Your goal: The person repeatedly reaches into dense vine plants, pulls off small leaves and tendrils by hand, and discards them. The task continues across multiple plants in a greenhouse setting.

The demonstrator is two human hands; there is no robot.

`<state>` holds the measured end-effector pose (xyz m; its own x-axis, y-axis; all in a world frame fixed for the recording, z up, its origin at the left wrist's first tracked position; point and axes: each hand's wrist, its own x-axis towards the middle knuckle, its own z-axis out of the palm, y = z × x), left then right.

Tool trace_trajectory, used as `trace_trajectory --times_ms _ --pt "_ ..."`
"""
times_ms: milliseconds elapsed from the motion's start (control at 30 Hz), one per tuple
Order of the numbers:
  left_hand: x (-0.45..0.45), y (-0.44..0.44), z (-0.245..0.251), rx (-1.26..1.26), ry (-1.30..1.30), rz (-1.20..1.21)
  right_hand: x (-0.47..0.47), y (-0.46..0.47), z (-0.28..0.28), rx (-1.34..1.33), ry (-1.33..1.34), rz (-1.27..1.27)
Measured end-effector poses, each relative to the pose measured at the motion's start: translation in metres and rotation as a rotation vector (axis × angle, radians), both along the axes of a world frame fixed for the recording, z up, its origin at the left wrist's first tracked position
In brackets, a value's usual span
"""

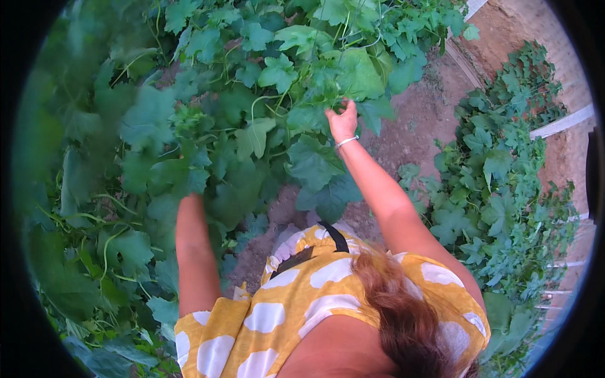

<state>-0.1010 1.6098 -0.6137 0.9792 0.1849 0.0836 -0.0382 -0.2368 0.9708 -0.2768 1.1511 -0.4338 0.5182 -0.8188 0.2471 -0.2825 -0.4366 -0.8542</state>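
Note:
Dense vines with broad lobed green leaves [314, 160] fill the space before me. My right hand [343, 122], with a thin silver bracelet [347, 141] at its wrist, reaches up into the foliage, its thumb and fingers bent at a leafy vine tip. Whether it pinches a stem there cannot be seen clearly. My left forearm goes into the vines at the left, and leaves [175, 172] hide nearly all of that hand. Curling tendrils and pale stems [257, 106] run between the leaves.
Bare brown soil [406, 127] shows between this foliage and another row of leafy vines [487, 198] on the right. Pale posts or bars [565, 122] stand along an earthen wall at the far right. Thin strings or wires [373, 42] cross the upper leaves.

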Motion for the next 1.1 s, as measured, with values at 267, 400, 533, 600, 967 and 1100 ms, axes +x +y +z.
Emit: trace_trajectory --times_ms 267,400,533,600,967,1100 --pt "-0.033 -0.056 -0.020 -0.659 0.311 -0.341 0.033 -0.018 -0.019 0.337 0.199 0.513" --pt "-0.039 -0.090 0.002 -0.478 0.441 -0.308 0.002 -0.002 -0.009 0.103 0.405 0.486" --pt "-0.030 -0.093 0.026 -0.319 0.422 -0.376 -0.046 0.005 0.016 0.052 0.146 0.586" --pt "-0.023 -0.086 0.033 -0.180 0.382 -0.399 -0.079 -0.002 0.024 0.132 0.131 0.642" --pt "-0.105 -0.100 0.214 1.230 -0.488 -1.178 -0.115 -0.043 -0.016 0.432 -0.317 0.716" --pt "-0.186 -0.170 0.279 0.365 0.059 -1.437 -0.111 -0.041 0.002 0.488 -0.119 0.613"
